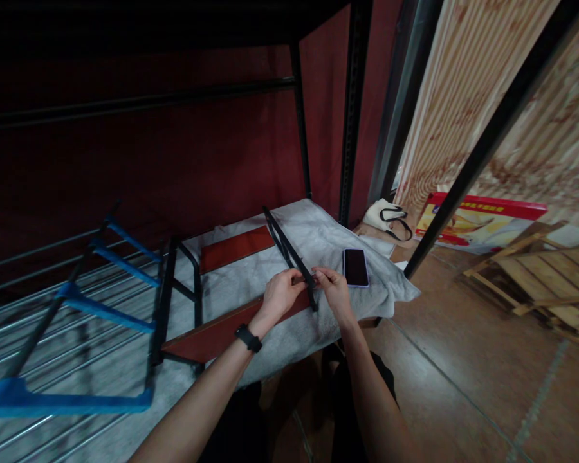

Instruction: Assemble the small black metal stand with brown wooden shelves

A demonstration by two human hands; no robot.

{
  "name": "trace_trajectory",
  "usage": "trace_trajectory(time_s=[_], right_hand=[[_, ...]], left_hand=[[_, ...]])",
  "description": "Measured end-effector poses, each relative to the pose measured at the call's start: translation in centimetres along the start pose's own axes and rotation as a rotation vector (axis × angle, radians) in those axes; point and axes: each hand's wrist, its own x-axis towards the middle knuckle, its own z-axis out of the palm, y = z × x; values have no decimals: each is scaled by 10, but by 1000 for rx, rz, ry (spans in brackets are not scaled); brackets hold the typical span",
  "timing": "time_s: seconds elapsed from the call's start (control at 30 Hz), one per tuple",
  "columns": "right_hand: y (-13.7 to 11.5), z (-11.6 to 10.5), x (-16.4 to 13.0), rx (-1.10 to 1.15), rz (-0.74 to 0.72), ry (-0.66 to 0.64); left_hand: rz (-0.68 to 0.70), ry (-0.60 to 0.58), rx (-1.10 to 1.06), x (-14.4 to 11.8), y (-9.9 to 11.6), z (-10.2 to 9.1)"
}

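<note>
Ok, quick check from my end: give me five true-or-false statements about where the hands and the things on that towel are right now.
1. Both hands meet at the black metal bracket on the white towel. True: the left hand and right hand pinch at it near its lower end.
2. The phone lies screen-up in the left hand. False: it lies on the towel, right of the right hand, untouched.
3. A black watch sits on the left wrist. True.
4. The blue frame rests on the towel. False: it lies on the wire shelf, left of the towel.
5. The red-brown boards lie on the towel. True.
</note>
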Motion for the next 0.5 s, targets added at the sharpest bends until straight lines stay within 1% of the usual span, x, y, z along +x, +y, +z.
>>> trace_trajectory(time_s=[0.23, 0.5], right_hand=[[1, 7, -2, -97, -61, 54], [1, 5, -2, -171, -88, 18]], left_hand=[[72, -1, -12, -1, -1, -1], [91, 0, -26, 3, -6, 1]])
